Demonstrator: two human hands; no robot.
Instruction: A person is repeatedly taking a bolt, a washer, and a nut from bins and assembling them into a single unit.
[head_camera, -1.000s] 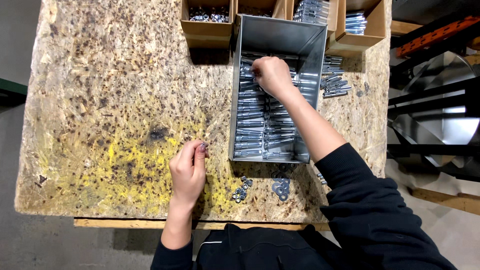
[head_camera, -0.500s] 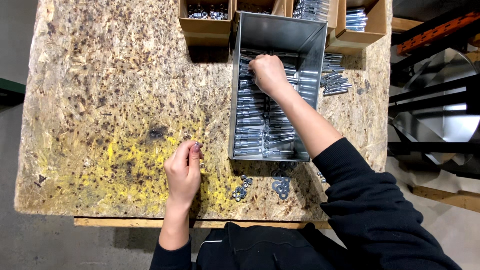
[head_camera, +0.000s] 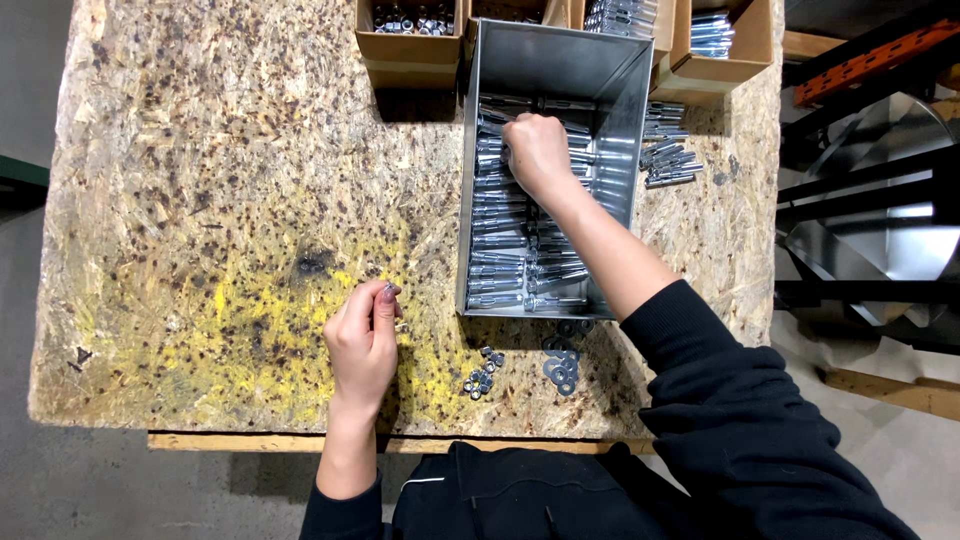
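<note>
Rough chipboard tabletop (head_camera: 200, 180) carries a metal bin (head_camera: 560, 70) of bolts (head_camera: 500, 250), where the right hand (head_camera: 538, 150) closes on one, while the left hand (head_camera: 362, 340) pinches a small nut (head_camera: 388, 291).

right hand (head_camera: 537, 152) in metal bin (head_camera: 620, 110) of bolts (head_camera: 500, 255) — left hand (head_camera: 362, 345) pinching small nut (head_camera: 388, 292)
</note>
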